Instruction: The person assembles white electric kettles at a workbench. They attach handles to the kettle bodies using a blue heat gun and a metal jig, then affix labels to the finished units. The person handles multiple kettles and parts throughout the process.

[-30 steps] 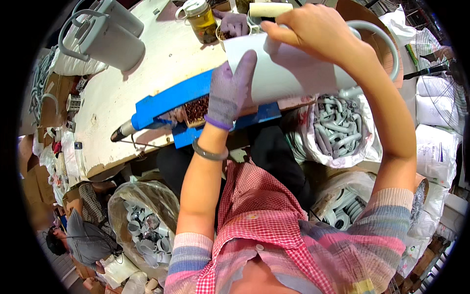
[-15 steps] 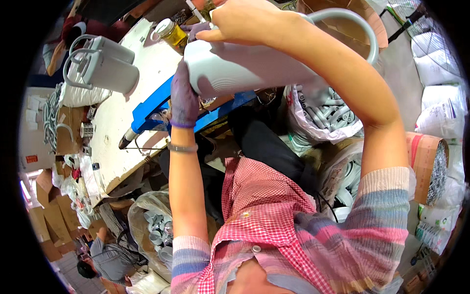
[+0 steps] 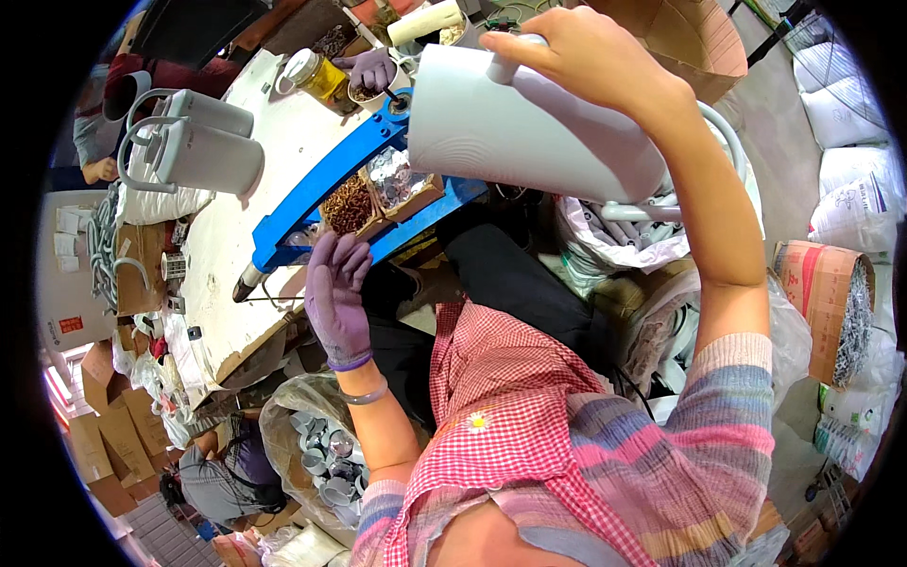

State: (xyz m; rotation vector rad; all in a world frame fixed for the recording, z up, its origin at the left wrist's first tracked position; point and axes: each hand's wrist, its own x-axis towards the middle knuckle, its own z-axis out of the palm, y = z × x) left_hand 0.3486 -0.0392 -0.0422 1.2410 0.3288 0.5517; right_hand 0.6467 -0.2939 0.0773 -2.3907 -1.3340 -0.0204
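A pale grey plastic can with looped tube handles, resembling a watering can (image 3: 529, 142), is held up on its side over the blue metal arm's far end. My right hand (image 3: 590, 61), bare, is closed around the short tube at its upper side. Apart from the can, my left hand (image 3: 338, 298) is raised in a purple glove, fingers loosely apart and nothing in them. It is nearest the blue metal arm (image 3: 321, 184) with its dark tip. Beside that arm sit a box of brass-coloured small parts (image 3: 348, 205) and a box of silvery small parts (image 3: 394, 177).
Two similar grey cans (image 3: 213, 161) stand on the white table (image 3: 222, 293), near a yellow jar (image 3: 321, 80) and a purple glove (image 3: 370, 68). Bags of grey parts (image 3: 326, 458) flank my legs. Cardboard boxes (image 3: 812, 307) stand right; co-workers are at the left.
My left hand has let go of the can and drawn back toward me. The can has shifted right with my right hand, uncovering the blue arm and small-parts boxes.
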